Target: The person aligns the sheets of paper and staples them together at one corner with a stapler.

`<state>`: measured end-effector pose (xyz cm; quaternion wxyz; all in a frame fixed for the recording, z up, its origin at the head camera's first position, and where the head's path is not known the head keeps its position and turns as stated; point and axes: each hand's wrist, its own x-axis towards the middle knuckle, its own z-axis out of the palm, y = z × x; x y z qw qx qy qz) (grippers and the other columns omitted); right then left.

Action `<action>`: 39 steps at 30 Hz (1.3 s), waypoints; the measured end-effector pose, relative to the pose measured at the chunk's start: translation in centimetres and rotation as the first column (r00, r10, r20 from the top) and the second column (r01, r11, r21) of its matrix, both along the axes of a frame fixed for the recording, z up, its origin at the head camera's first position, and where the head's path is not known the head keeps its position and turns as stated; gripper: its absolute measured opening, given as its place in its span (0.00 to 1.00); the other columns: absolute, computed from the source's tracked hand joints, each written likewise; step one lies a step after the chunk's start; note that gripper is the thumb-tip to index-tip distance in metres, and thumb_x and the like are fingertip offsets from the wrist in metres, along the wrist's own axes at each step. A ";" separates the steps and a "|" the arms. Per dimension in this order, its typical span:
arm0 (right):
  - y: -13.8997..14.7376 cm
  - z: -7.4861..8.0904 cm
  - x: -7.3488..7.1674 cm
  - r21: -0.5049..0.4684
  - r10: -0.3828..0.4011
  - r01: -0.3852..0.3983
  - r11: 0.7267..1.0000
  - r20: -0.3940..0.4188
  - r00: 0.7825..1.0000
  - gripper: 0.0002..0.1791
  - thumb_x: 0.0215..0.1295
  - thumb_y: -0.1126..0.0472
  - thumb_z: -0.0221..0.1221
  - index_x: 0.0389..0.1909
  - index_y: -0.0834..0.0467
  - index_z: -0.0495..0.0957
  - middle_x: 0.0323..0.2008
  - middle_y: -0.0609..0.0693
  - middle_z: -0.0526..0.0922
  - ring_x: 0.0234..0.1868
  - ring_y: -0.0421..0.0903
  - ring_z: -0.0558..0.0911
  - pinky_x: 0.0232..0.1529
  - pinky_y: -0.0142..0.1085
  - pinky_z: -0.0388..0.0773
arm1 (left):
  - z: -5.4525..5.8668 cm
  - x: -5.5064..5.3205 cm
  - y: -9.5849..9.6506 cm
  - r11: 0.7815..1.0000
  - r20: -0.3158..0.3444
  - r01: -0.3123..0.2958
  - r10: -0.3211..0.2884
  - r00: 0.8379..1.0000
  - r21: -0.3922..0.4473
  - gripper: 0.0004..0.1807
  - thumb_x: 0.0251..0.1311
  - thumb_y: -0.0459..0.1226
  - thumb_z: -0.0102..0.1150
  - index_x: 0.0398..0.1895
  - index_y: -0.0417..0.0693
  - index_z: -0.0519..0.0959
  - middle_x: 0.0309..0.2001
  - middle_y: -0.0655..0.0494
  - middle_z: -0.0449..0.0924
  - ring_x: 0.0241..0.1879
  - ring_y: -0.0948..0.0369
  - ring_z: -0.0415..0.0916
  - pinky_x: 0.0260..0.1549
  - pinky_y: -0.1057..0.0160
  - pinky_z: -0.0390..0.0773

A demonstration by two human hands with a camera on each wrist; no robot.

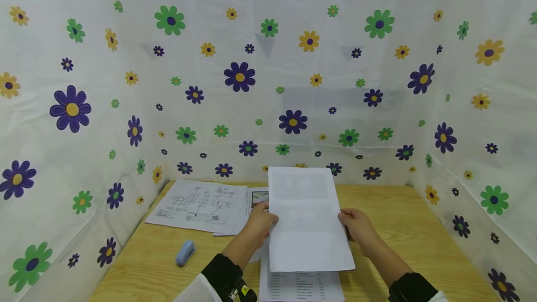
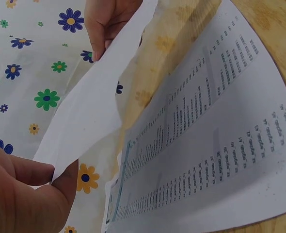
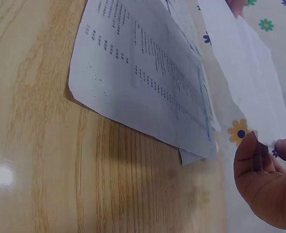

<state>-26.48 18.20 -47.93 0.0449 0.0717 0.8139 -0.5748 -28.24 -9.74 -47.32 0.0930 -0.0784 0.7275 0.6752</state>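
Note:
A white paper sheet (image 1: 308, 227), blank on the side facing me, is held up above the table by both hands. My left hand (image 1: 259, 225) pinches its left edge between thumb and fingers. On the opposite edge, my right hand (image 1: 361, 228) pinches the paper the same way. Below it lies a printed sheet (image 2: 206, 126) with columns of small text, partly hidden by the raised paper in the head view. The right wrist view shows the printed sheet (image 3: 133, 73) lying on the wood, with more paper edges under its far end.
Sheets with technical line drawings (image 1: 197, 206) lie at the back left of the wooden table (image 1: 390, 218). Partly under them is a page with a colour picture (image 1: 259, 197). A blue stapler (image 1: 185, 252) rests at the left. Flower-patterned curtains (image 1: 268, 59) enclose the table.

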 end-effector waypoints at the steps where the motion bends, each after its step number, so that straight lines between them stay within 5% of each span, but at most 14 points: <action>1: 0.1 0.0 0.0 -0.003 -0.006 0.006 1.000 -0.004 1.000 0.24 0.80 0.56 0.50 0.67 0.69 0.69 0.56 0.65 0.80 0.48 0.52 0.84 0.46 0.44 0.85 | 0.0 0.1 0.0 1.000 0.000 0.006 -0.006 1.000 -0.002 0.31 0.67 0.28 0.57 0.73 0.37 0.64 0.65 0.38 0.74 0.62 0.44 0.76 0.54 0.45 0.78; 10: 0.1 -0.2 0.0 -0.036 -0.016 0.015 0.999 -0.029 0.999 0.17 0.77 0.61 0.54 0.56 0.70 0.75 0.42 0.59 0.83 0.36 0.47 0.83 0.36 0.38 0.84 | -0.3 0.3 -1.1 0.998 -0.002 0.054 -0.054 0.999 -0.014 0.34 0.65 0.30 0.60 0.74 0.36 0.63 0.63 0.39 0.76 0.56 0.49 0.81 0.50 0.52 0.83; 28: -0.5 -1.5 0.0 -0.037 0.004 -0.005 0.999 -0.018 1.000 0.15 0.76 0.64 0.55 0.54 0.71 0.75 0.39 0.59 0.84 0.33 0.49 0.84 0.34 0.41 0.84 | -1.4 0.6 -2.8 0.994 -0.034 0.059 -0.062 0.997 -0.092 0.24 0.62 0.28 0.64 0.61 0.34 0.71 0.47 0.43 0.83 0.39 0.55 0.84 0.35 0.57 0.86; 39: -0.7 -1.8 0.1 -0.001 0.015 -0.015 1.000 -0.021 1.000 0.14 0.74 0.64 0.57 0.53 0.71 0.76 0.39 0.59 0.84 0.33 0.48 0.83 0.32 0.42 0.84 | -2.1 0.8 -3.3 0.991 0.007 0.084 -0.084 0.996 -0.106 0.29 0.62 0.29 0.64 0.66 0.33 0.69 0.48 0.42 0.82 0.38 0.55 0.83 0.35 0.58 0.85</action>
